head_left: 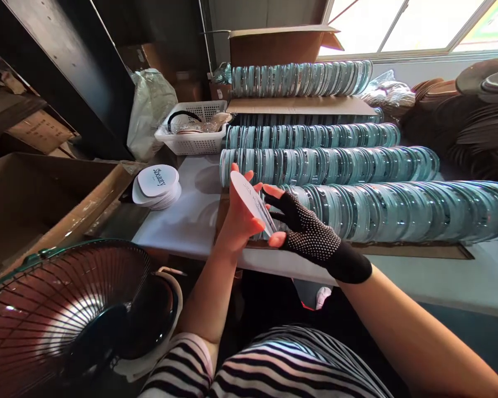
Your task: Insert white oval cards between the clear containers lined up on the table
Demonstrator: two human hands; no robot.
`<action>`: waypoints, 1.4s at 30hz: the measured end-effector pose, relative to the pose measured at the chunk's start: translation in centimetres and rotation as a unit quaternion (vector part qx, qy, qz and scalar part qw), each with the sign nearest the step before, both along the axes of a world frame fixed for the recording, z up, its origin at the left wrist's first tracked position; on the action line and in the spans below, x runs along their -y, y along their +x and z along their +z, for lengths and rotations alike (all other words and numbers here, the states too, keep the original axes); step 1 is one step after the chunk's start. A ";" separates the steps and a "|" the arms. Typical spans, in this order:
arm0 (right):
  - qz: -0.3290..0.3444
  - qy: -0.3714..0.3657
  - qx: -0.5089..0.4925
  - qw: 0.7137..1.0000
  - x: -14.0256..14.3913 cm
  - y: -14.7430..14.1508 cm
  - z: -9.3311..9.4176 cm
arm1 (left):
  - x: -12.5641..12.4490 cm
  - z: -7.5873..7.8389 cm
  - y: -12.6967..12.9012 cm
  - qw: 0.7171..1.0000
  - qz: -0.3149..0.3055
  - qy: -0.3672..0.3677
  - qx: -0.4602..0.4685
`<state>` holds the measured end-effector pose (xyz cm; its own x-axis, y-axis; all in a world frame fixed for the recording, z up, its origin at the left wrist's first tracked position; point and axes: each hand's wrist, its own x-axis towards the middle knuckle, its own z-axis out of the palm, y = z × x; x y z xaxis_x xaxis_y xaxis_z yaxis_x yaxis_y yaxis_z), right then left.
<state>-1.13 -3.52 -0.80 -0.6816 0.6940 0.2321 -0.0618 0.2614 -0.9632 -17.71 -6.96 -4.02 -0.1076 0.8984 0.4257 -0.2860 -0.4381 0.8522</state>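
Note:
My bare left hand [237,221] holds a white round card [251,200] upright at the near end of the table. My right hand [305,229], in a black dotted fingerless glove, pinches the same card from the right, thumb at its lower edge. Just behind the hands starts a long row of clear round lids [398,210] lying on edge on a strip of cardboard [419,250]. A small pile of white printed round cards [157,187] rests to the left on the white table [191,215].
More rows of clear lids [327,165] fill the table behind, some on cardboard boxes [290,105]. A white basket [195,132], a plastic bag [149,108], an open carton [37,204] on the left, a wire fan [66,315] at my knee, and brown discs [460,127] at the right.

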 end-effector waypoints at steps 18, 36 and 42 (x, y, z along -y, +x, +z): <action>-0.050 -0.048 -0.014 0.997 0.2 0.6 0.6 | 0.3 0.2 0.7 0.997 -0.019 -0.034 0.063; -0.345 0.281 0.143 0.884 0.5 1.5 -0.3 | -1.0 -2.3 -0.9 0.951 0.276 0.019 0.141; -0.398 0.365 0.226 0.811 2.6 3.0 3.0 | -2.5 -5.4 -4.3 0.976 0.190 -0.088 0.065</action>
